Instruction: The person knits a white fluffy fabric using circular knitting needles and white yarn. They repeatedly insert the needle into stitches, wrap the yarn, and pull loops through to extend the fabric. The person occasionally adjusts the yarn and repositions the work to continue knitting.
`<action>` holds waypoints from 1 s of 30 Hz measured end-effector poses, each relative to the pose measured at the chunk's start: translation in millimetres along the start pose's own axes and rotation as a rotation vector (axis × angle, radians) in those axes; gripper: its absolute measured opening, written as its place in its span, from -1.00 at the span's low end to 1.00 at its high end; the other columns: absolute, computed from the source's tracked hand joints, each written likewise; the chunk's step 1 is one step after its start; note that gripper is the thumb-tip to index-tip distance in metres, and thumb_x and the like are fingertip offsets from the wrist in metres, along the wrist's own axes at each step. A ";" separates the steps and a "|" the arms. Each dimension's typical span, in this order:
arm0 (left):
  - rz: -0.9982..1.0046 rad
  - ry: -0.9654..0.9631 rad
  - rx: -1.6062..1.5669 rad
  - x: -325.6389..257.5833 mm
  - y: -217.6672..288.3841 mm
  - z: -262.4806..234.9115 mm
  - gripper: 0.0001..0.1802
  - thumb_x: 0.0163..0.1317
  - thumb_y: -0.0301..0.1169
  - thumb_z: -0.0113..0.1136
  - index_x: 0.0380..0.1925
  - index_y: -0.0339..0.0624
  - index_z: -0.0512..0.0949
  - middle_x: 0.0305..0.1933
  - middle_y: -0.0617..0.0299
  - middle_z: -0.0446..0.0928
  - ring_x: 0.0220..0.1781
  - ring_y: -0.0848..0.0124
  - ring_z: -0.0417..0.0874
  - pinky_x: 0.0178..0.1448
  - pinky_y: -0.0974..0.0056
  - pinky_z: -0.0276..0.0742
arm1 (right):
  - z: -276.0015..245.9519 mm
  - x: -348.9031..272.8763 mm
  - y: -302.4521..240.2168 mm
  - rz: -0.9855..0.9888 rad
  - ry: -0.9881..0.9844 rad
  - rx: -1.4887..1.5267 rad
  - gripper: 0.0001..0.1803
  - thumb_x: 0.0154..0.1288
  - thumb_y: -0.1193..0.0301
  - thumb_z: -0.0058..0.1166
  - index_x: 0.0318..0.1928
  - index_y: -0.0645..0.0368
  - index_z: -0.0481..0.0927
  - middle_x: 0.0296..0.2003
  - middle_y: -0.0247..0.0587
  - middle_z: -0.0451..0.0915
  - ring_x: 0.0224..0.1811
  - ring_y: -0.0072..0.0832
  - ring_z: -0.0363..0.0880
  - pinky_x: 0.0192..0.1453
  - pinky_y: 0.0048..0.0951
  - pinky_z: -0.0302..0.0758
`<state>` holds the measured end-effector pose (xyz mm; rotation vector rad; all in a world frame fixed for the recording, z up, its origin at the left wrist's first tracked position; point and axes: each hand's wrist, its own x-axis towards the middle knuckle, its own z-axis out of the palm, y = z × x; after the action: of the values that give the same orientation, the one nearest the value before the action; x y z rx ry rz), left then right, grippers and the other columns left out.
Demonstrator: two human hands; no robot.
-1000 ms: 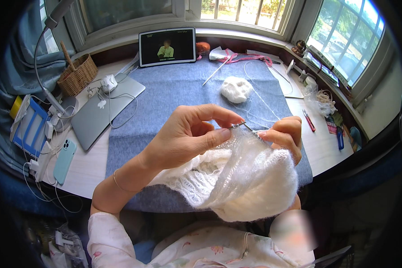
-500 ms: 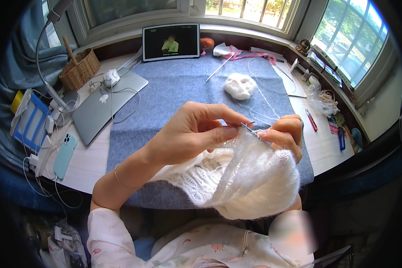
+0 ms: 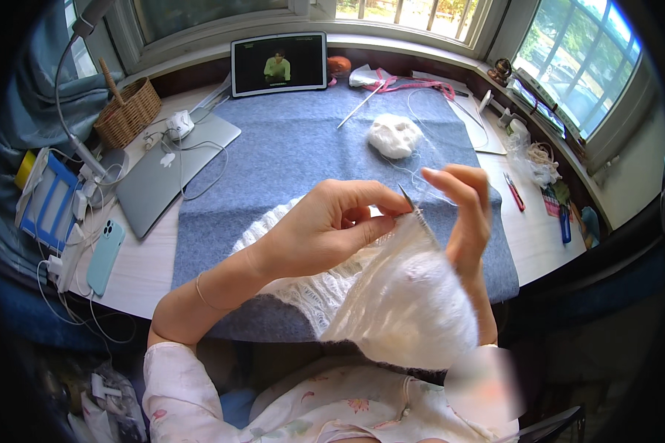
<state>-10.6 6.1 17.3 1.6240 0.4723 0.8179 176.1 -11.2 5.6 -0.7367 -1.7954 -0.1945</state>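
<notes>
My left hand (image 3: 332,225) pinches a thin metal knitting needle (image 3: 412,204) at the top edge of a white lacy knitted piece (image 3: 391,295) that hangs down toward my lap. My right hand (image 3: 465,214) is raised beside the needle tips, fingers spread, with a fine white yarn strand running over them. The strand leads back to a ball of white yarn (image 3: 394,135) on the blue-grey mat (image 3: 288,148). Whether the right hand also grips a second needle is hidden by the fabric.
A tablet (image 3: 278,64) stands at the back by the window. A closed laptop (image 3: 171,159), phone (image 3: 105,247), wicker basket (image 3: 129,111) and cables lie left. A spare needle (image 3: 358,109), pink fabric (image 3: 406,80), red-handled tool (image 3: 515,192) and small items sit right.
My right hand has lifted from beside the knitting and opened its fingers, carrying the yarn up. The left hand stays on the needle. The view has shifted slightly.
</notes>
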 end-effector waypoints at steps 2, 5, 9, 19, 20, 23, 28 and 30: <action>-0.039 -0.005 -0.025 0.1 8.3 -2.4 -0.79 0.14 -0.64 0.08 -0.19 -0.35 0.52 -0.29 0.24 0.51 -0.35 0.63 0.48 -0.34 0.56 0.42 | -8.9 -2.5 -5.7 -0.003 -0.004 -0.110 -0.42 -0.34 0.21 0.36 -0.21 0.22 0.56 -0.36 -0.20 0.41 -0.32 -0.40 0.35 -0.28 -0.45 0.30; -0.039 -0.001 -0.042 1.0 10.3 -3.6 -0.81 0.13 -0.63 0.09 -0.21 -0.35 0.53 -0.29 0.23 0.52 -0.34 0.62 0.49 -0.31 0.56 0.43 | -8.3 0.2 -5.3 0.011 -0.012 -0.124 -0.43 -0.33 0.14 0.31 -0.26 0.21 0.52 -0.37 -0.18 0.41 -0.32 -0.34 0.34 -0.24 -0.41 0.29; 0.064 0.015 0.152 -2.3 0.0 6.2 -0.82 0.13 -0.64 0.09 -0.24 -0.35 0.55 -0.29 0.21 0.53 -0.32 0.61 0.49 -0.28 0.55 0.43 | 6.9 -1.1 13.8 0.032 -0.209 0.053 -0.43 -0.26 0.06 0.21 -0.26 0.21 0.50 -0.34 -0.15 0.40 -0.30 -0.28 0.33 -0.21 -0.37 0.28; -0.015 -0.014 -0.110 -0.1 5.8 -6.1 -0.77 0.18 -0.52 0.07 -0.15 -0.35 0.49 -0.27 0.20 0.54 -0.28 0.59 0.54 -0.20 0.49 0.49 | -10.1 -4.9 -6.3 -0.040 0.080 -0.070 -0.61 -0.45 0.19 0.34 -0.43 0.02 0.67 -0.53 -0.45 0.28 -0.44 -0.53 0.18 -0.39 -0.56 0.15; 0.008 -0.019 -0.199 1.6 4.5 -7.8 -0.77 0.19 -0.44 0.08 -0.17 -0.32 0.51 -0.27 0.19 0.55 -0.28 0.57 0.55 -0.19 0.47 0.49 | -8.0 -6.2 -6.3 -0.043 0.083 -0.065 -0.62 -0.44 0.20 0.33 -0.44 0.01 0.67 -0.53 -0.45 0.28 -0.44 -0.53 0.18 -0.40 -0.56 0.15; 0.019 0.007 -0.235 2.5 1.4 -12.7 -0.77 0.20 -0.41 0.09 -0.19 -0.30 0.52 -0.26 0.19 0.55 -0.28 0.56 0.55 -0.18 0.45 0.49 | -2.9 -6.1 -7.7 -0.076 0.087 -0.063 -0.63 -0.45 0.24 0.30 -0.45 0.02 0.68 -0.54 -0.45 0.29 -0.44 -0.53 0.19 -0.41 -0.57 0.16; 0.127 0.080 -0.050 -0.1 2.0 -7.3 -0.76 0.23 -0.44 0.05 -0.11 -0.26 0.49 -0.30 0.26 0.54 -0.35 0.66 0.49 -0.28 0.56 0.43 | -3.1 -6.7 -10.8 -0.066 0.088 -0.181 -0.63 -0.42 0.25 0.29 -0.42 0.04 0.65 -0.53 -0.44 0.30 -0.44 -0.51 0.22 -0.41 -0.55 0.20; 0.154 0.025 0.014 -2.6 10.2 -0.8 -0.75 0.24 -0.46 0.02 -0.08 -0.22 0.47 -0.29 0.27 0.53 -0.35 0.70 0.47 -0.28 0.59 0.41 | -1.7 -6.5 -8.7 -0.061 0.109 -0.158 -0.65 -0.38 0.27 0.29 -0.43 0.05 0.62 -0.53 -0.42 0.31 -0.45 -0.51 0.23 -0.41 -0.55 0.21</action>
<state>-14.3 2.6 26.5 1.6799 0.3747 0.9520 173.7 -21.5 2.3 -0.7685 -1.7128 -0.4136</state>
